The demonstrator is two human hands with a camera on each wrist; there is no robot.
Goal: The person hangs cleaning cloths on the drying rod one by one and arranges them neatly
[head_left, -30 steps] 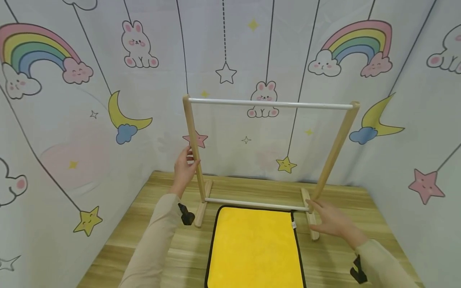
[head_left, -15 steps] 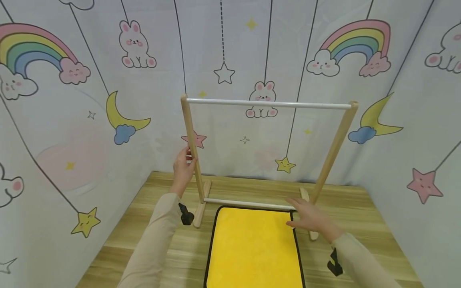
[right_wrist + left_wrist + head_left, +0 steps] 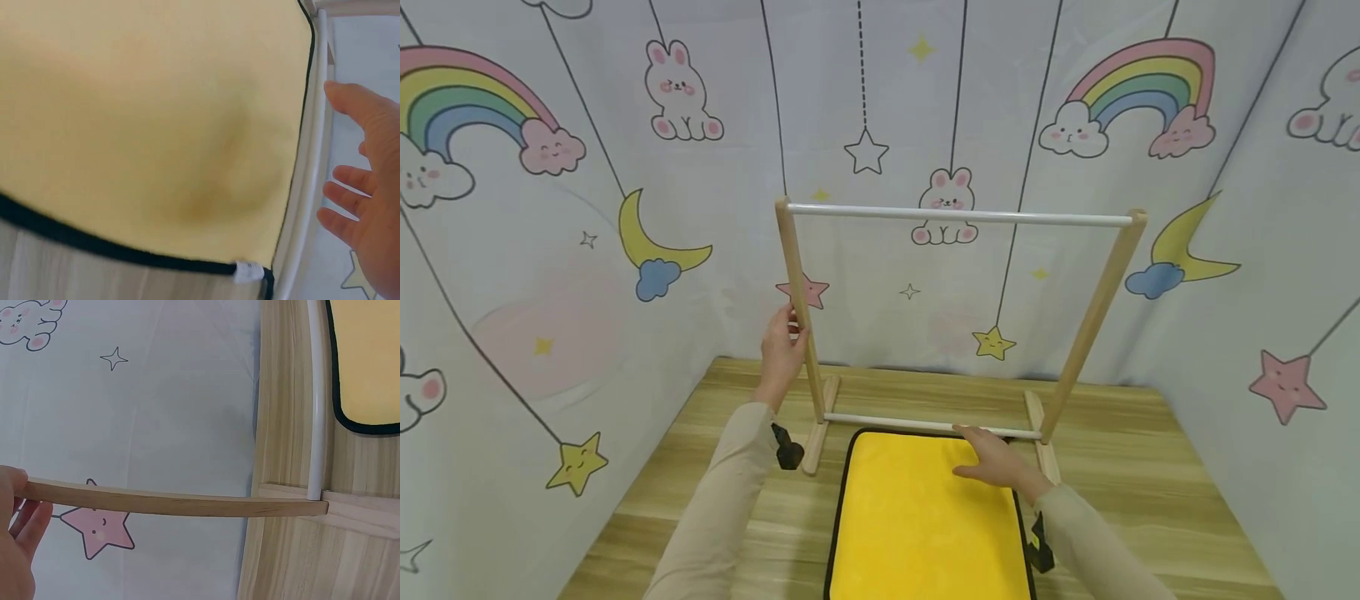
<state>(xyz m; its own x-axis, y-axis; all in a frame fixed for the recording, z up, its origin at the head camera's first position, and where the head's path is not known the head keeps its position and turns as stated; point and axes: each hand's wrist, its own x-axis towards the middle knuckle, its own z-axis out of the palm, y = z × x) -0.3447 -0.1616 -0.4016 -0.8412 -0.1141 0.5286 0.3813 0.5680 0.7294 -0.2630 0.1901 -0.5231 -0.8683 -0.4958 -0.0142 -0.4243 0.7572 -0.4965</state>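
A wooden rack with a white top rail (image 3: 850,212) and a white lower rail (image 3: 880,422) stands at the back of the table. My left hand (image 3: 781,357) grips its left post (image 3: 797,283) partway up; the left wrist view shows fingers and thumb around the post (image 3: 156,501). In front of the rack lies a yellow cloth (image 3: 917,517) with black edging, flat on the table. Over its far right part hovers my right hand (image 3: 998,460), fingers spread and holding nothing. The right wrist view has this hand (image 3: 375,169) close to the lower rail (image 3: 312,162).
The rack's right post (image 3: 1093,325) rises from a wooden foot (image 3: 1047,461), and the left foot (image 3: 814,446) sits near the cloth's corner. A small white tag (image 3: 249,271) is on the cloth's edge. Printed white curtains (image 3: 880,333) enclose the wooden table (image 3: 1150,467).
My right hand has let go of the foot of the right post and moved left, over the yellow cloth. The left hand has stayed on the left post.
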